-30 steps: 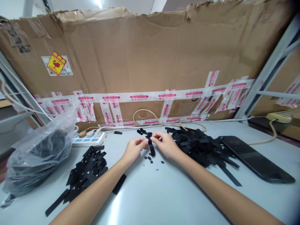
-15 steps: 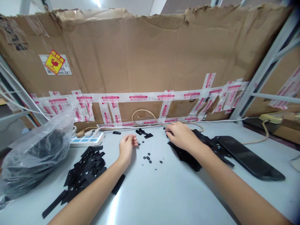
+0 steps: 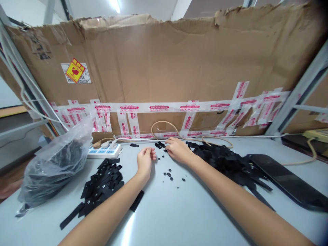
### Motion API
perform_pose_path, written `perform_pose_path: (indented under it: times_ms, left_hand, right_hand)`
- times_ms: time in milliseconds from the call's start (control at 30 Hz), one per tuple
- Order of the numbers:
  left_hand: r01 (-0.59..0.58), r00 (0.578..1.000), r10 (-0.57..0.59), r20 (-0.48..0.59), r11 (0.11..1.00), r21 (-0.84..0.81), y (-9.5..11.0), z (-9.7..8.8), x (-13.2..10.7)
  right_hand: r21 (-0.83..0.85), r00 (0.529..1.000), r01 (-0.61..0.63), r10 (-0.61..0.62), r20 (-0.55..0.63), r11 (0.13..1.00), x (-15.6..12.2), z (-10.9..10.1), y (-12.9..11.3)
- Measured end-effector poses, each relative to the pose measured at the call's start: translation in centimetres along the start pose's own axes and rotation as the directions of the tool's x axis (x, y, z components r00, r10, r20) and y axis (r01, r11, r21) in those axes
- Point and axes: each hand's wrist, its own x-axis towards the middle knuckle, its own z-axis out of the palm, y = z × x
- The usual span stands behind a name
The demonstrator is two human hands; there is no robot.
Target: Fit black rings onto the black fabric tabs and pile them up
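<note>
The right hand has its fingertips at the small strips, far back on the tabletop (whether its grip holds one, I cannot tell). The left hand curls nearby, contents hidden. Seemingly a pick-up step, calling for a fine pinch.

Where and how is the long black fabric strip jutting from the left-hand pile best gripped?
Probably pinch the long black fabric strip across its outer end, from the near left: it lies flat, and that end juts clear of the pile.
</note>
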Motion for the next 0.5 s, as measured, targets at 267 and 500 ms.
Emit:
perform_pose_path:
  times_ms: [267,500]
  left_hand:
    - [-0.084,0.992,0.069,0.106,0.986,0.144,-0.3,-0.2,-0.2]
    - [-0.291,0.928,0.206,0.310,0.920,0.262,0.2,0.2,-0.9]
  right_hand:
    - [0.746,0.827,-0.306,0.553,-0.100,0.592,-0.1,-0.4,-1.2]
    - [0.869,0.777,-0.252,0.625,-0.081,0.425,-1.2,0.3,-2.2]
